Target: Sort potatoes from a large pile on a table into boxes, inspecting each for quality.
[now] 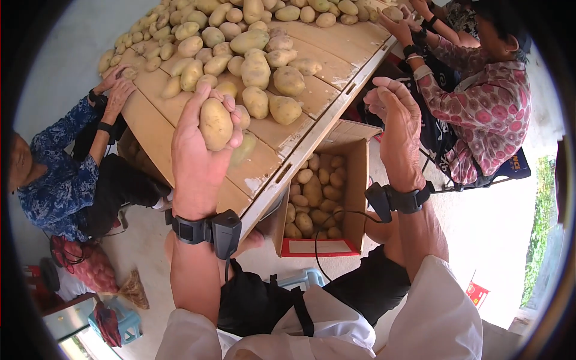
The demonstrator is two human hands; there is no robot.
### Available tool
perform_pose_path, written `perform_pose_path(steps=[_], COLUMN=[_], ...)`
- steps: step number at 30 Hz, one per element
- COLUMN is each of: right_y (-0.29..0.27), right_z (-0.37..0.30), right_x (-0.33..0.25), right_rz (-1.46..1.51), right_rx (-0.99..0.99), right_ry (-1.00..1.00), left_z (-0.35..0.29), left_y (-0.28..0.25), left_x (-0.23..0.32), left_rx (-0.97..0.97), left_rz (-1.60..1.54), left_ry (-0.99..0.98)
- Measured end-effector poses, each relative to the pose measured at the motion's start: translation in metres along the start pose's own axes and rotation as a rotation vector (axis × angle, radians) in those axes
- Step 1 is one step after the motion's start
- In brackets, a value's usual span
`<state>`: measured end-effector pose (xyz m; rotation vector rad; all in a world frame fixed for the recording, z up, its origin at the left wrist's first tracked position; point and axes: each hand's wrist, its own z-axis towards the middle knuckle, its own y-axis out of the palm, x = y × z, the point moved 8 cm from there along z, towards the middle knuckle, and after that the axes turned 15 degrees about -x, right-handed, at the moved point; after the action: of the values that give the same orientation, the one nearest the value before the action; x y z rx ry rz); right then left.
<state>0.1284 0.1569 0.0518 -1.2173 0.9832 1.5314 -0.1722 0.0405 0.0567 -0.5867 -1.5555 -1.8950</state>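
Observation:
A yellow-brown potato point(216, 124) rests in my left hand point(198, 165), whose palm faces up with the fingers curled around it. That hand is over the near corner of a wooden table point(330, 57), where a large heap of potatoes point(255, 69) lies. My right hand point(399, 135) is raised off the table's right edge, palm turned inward and fingers loosely bent. Nothing shows in it, and it touches nothing. Between my forearms, below the table edge, stands an open cardboard box point(354, 147) with many potatoes point(312, 198) inside.
At the left, a person in a blue patterned shirt point(54, 186) handles a potato at the table. Another in a pink patterned shirt point(492, 108) sits at the right. A blue stool point(306, 279) is below the box; a red mesh sack point(87, 267) lies at lower left.

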Motion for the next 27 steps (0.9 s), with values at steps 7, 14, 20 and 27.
perform_pose_path(steps=[7,14,20,27], right_y=[0.008,0.040,0.101,0.137], right_z=[-0.003,-0.004,-0.027,-0.044], right_x=[0.002,0.006,-0.002,-0.013], right_rz=[0.008,0.036,0.092,0.183], right_rx=[-0.049,-0.204,-0.581,-0.757], right_ry=[0.028,0.087,0.243,0.206], left_z=[-0.001,0.000,0.007,0.010], left_y=[-0.005,-0.002,0.012,0.018], left_x=[-0.015,-0.009,-0.017,-0.036], left_rx=[0.181,0.119,0.037,-0.017], left_rz=[0.041,0.176,0.331,0.296], left_ry=[-0.009,0.010,-0.019,-0.053])
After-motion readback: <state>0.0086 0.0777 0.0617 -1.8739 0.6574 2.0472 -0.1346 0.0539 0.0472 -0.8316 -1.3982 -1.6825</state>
